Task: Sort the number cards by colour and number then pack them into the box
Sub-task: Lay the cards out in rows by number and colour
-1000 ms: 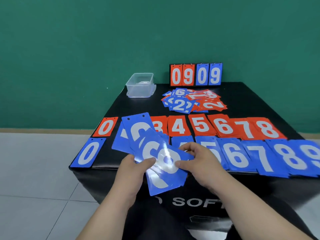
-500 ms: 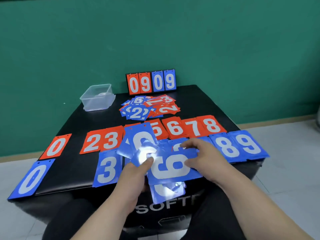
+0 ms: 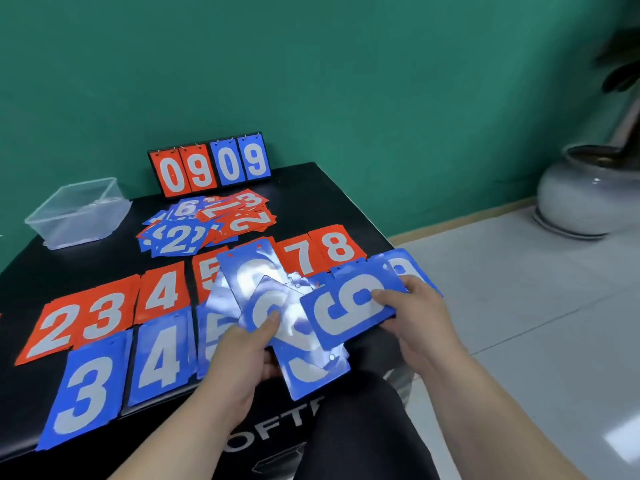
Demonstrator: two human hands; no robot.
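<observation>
Over the table's [image 3: 346,199] near edge, we pinch one blue card [image 3: 346,311] in our right hand [image 3: 420,308], its sideways digit a six or a nine. Our left hand [image 3: 242,351] grips a loose blue fan [image 3: 256,289]. Misreading the digit would spoil the rows [image 3: 159,355], and glossy cards may slip floorward. The box [image 3: 78,213] sits far left.

box [image 3: 78,211] left of card pile [image 3: 207,223]

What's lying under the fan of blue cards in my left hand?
Red 5 and blue 5 peek out at its left edge; anything between them and the red 7 is covered.
</observation>
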